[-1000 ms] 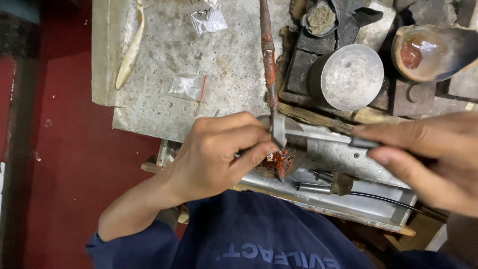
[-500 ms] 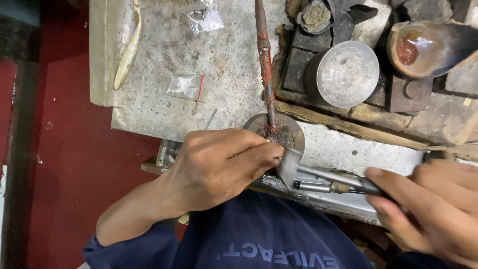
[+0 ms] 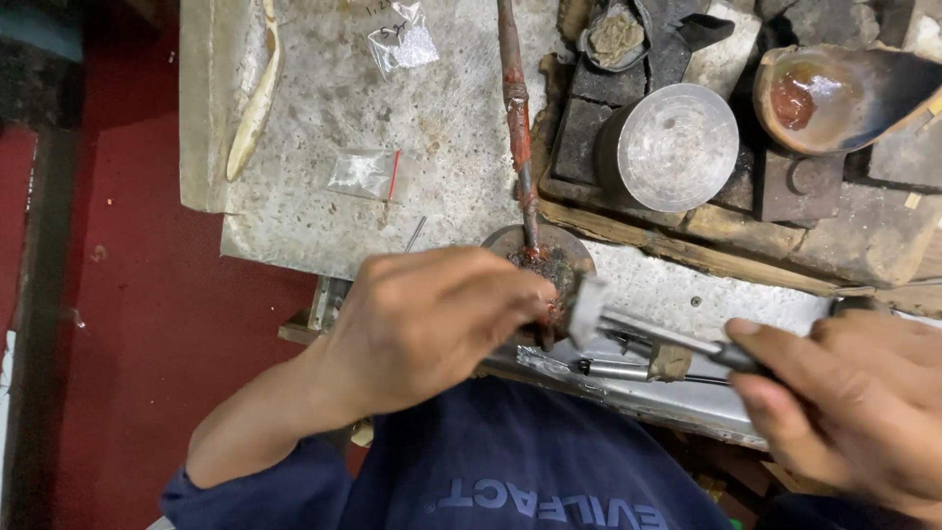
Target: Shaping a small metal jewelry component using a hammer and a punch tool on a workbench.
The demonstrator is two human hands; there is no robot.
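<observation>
Red-coated stick (image 3: 514, 118) runs up from the clenched left hand (image 3: 432, 324); right hand (image 3: 844, 402) grips a small hammer (image 3: 628, 324).

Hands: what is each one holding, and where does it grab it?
Right hand grips a small hammer by its dark handle end. Left hand pinches something at the red-coated stick's lower end; fingers hide it.

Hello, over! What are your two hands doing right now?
Left hand pinches red-coated piece. Right hand holds small hammer against it. Red-stained rod lies close behind.
</observation>
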